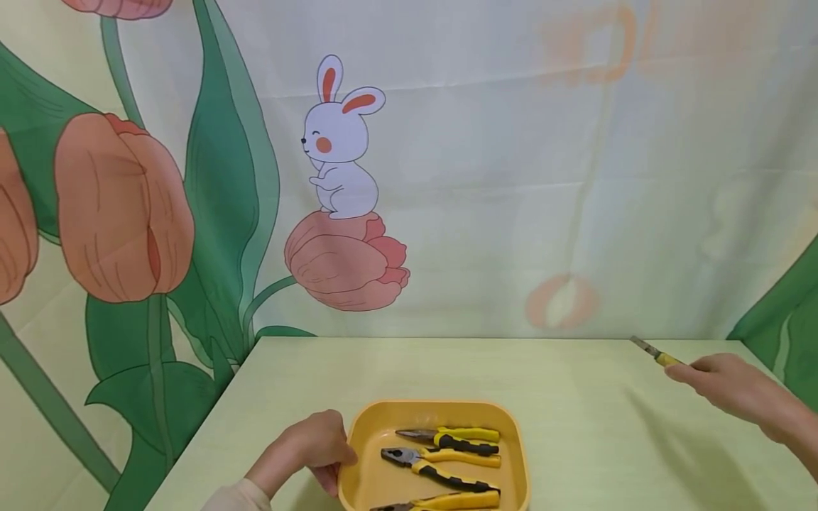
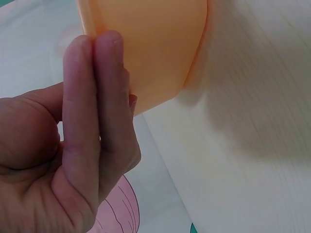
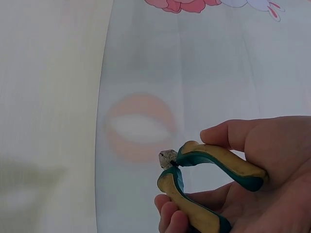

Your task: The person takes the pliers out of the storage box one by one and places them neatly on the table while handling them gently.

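The pale table (image 1: 588, 426) spreads widely right of the yellow tray (image 1: 364, 482), which lies short of the far edge. The left hand (image 1: 322, 443) pinches the tray's left rim; well to the right, the half-spread right hand (image 1: 728, 383) holds teal-and-yellow pliers (image 3: 223, 160) aloft by their parted handles. Three pliers (image 1: 424, 455) lie inside the tray near its right wall.

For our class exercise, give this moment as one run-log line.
left hand: grips tray rim | right hand: holds pliers, handles spread, above table | tray: on table, three more pliers inside
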`<state>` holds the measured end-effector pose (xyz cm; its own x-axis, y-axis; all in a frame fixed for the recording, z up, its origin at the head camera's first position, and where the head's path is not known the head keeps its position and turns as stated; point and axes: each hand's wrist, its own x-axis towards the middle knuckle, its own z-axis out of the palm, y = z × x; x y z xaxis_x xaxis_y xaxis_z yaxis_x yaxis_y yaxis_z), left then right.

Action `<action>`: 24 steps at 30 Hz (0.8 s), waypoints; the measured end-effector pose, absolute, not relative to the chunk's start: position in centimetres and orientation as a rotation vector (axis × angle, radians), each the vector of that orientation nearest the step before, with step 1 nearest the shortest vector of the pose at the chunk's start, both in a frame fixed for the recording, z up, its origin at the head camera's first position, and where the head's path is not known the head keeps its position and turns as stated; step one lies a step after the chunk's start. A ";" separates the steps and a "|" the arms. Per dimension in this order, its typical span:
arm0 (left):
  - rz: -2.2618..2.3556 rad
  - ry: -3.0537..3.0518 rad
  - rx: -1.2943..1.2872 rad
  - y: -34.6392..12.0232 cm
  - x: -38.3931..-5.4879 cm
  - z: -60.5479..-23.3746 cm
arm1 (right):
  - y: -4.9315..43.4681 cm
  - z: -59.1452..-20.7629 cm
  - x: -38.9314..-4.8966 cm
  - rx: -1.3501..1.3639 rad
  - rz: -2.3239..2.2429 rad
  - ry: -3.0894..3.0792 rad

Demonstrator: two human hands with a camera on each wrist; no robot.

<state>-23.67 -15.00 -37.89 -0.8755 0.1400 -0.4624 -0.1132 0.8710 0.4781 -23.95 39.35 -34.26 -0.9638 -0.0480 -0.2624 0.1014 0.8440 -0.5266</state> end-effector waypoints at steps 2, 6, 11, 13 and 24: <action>0.692 2.553 0.028 -14.9 -23.6 -37.9 | 39.7 -34.3 -24.1 0.052 -0.786 2.772; 0.696 2.559 0.041 -14.9 -23.6 -37.8 | 40.3 -34.3 -24.2 0.054 -0.759 2.808; 0.711 2.562 0.033 -14.9 -23.5 -37.9 | 40.6 -34.1 -24.2 0.067 -0.788 2.802; 0.715 2.565 0.039 -14.9 -23.5 -37.9 | 40.7 -34.1 -24.1 0.085 -0.786 2.790; 0.660 2.584 0.039 -14.8 -23.5 -37.8 | 41.5 -34.4 -24.2 0.150 -0.745 2.805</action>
